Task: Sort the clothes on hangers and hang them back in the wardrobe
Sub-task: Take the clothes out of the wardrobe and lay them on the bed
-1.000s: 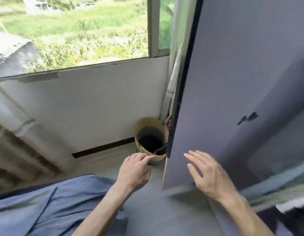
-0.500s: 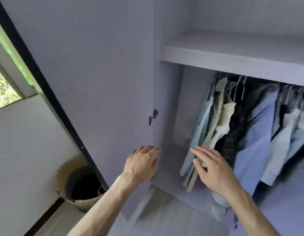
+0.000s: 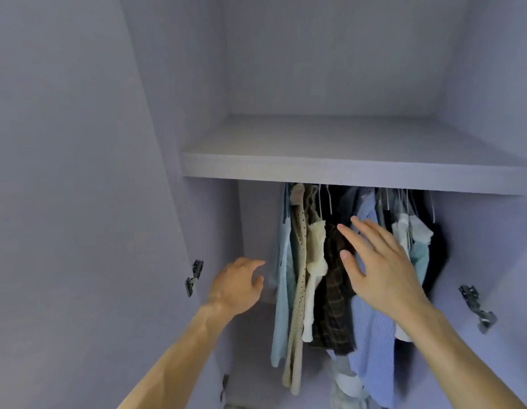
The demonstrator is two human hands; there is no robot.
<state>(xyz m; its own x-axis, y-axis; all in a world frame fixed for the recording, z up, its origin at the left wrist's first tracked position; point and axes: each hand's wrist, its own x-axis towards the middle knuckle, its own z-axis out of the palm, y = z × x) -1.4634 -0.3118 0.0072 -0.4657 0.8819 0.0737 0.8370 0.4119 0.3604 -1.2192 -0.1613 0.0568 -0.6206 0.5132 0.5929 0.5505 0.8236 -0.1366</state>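
Observation:
An open lilac wardrobe (image 3: 215,231) fills the view. Several garments on hangers hang under its shelf (image 3: 344,169): a pale blue shirt (image 3: 282,290), a beige dotted piece (image 3: 297,290), a cream top (image 3: 315,255), a dark plaid shirt (image 3: 333,305), a blue striped shirt (image 3: 374,349) and light tops (image 3: 415,240) at the right. My right hand (image 3: 380,270) is raised with fingers spread straight in front of the plaid and striped shirts, holding nothing. My left hand (image 3: 238,284) hovers left of the pale blue shirt, fingers loosely curled, empty.
The left door (image 3: 79,202) stands open at my left with a metal hinge (image 3: 193,277). Another hinge (image 3: 477,308) sits on the right side panel. The upper shelf compartment holds nothing visible. A pale garment (image 3: 344,382) lies low beneath the hanging clothes.
My view has swung from the window and basket to the wardrobe's inside. Both hands have risen toward the hanging clothes, the right one now in front of the plaid shirt.

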